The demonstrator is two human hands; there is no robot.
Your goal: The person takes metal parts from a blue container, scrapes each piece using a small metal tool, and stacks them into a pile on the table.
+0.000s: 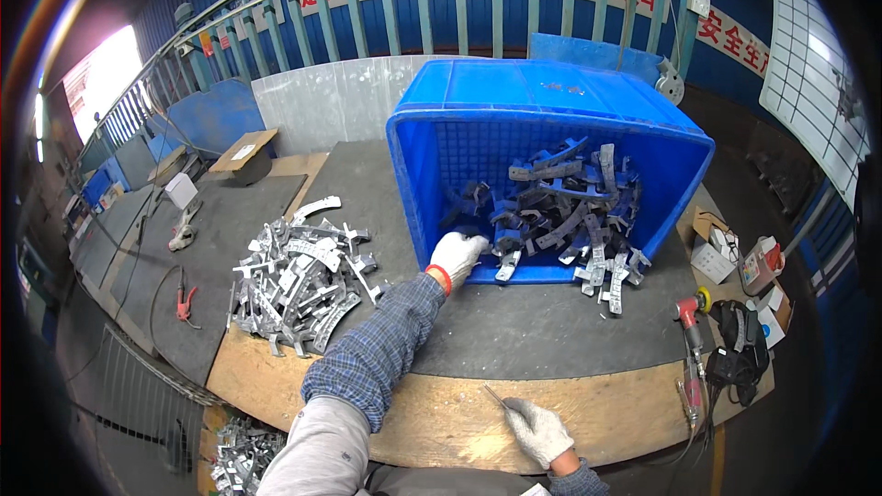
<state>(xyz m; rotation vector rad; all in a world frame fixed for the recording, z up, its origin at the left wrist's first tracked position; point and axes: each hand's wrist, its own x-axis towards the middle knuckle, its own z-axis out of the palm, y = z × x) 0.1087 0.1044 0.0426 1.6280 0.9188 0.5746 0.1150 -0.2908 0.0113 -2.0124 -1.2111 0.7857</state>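
Note:
My left hand [455, 258], in a white glove with a red cuff, reaches to the lower left of the open mouth of a blue plastic crate [551, 92] lying on its side. Its fingertips are in shadow by the crate's edge, so their grip is hidden. Inside the crate lies a heap of curved grey metal castings [560, 202], some spilling over the lip onto the dark mat. Near the table's front edge, my gloved right hand [539, 434] is closed around a thin metal rod-shaped tool [494, 395], its tip pointing up and left.
Another pile of castings [303, 276] lies left of my forearm. At the right stand a red air grinder [689, 320] with a yellow disc, a black bag-like item [740, 344] and small boxes [715, 253]. A red air gun [186, 304] lies far left. More castings [246, 459] sit below the table.

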